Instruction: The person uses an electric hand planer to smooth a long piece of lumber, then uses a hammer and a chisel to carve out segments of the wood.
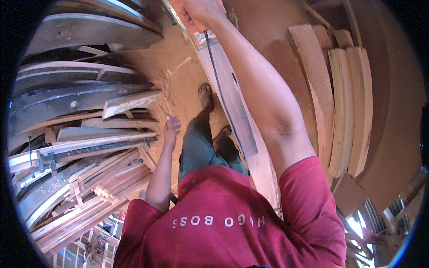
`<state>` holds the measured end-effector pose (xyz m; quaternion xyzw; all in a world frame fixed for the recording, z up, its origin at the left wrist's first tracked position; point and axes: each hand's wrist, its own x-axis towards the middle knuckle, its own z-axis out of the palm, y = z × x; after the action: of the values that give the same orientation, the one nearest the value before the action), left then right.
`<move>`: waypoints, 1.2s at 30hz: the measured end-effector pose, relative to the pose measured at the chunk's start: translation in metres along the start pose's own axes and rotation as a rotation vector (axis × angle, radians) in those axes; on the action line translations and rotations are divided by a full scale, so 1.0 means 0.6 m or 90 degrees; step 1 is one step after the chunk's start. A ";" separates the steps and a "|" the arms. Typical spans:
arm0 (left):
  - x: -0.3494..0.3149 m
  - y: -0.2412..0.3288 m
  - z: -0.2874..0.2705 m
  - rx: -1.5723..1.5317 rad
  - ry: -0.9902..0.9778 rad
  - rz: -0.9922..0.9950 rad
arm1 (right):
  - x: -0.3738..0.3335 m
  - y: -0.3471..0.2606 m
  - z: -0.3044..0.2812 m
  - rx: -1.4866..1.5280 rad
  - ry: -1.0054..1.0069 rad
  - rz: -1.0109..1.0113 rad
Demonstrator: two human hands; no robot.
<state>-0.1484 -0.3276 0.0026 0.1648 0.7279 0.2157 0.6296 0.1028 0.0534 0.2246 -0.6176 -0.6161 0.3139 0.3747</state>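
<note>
My right arm reaches far forward along a long, pale board-like piece (263, 172). At its far end my right hand (202, 12) is closed on an orange power tool (191, 29), partly cut off by the upper edge. A black cable (213, 62) trails from the tool along the long piece toward me. My left hand (171, 128) hangs at my left side, holding nothing, its fingers apart. It is nearest to the stacked timber on the left but stays apart from it.
Stacked planks and beams (89, 116) fill the left side, their ends facing me. Sawn boards (344, 111) lie on the brown ground at the right. Wood shavings (181, 67) cover the floor around my sandalled feet (204, 94).
</note>
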 end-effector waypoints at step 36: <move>-0.073 -0.120 -0.031 0.204 -0.026 -0.023 | -0.702 0.041 -0.220 0.135 -0.173 0.345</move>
<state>-0.1580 -0.4134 0.0043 0.2543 0.7429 0.0822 0.6138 0.2095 -0.3754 0.2417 -0.6692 -0.4376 0.5441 0.2543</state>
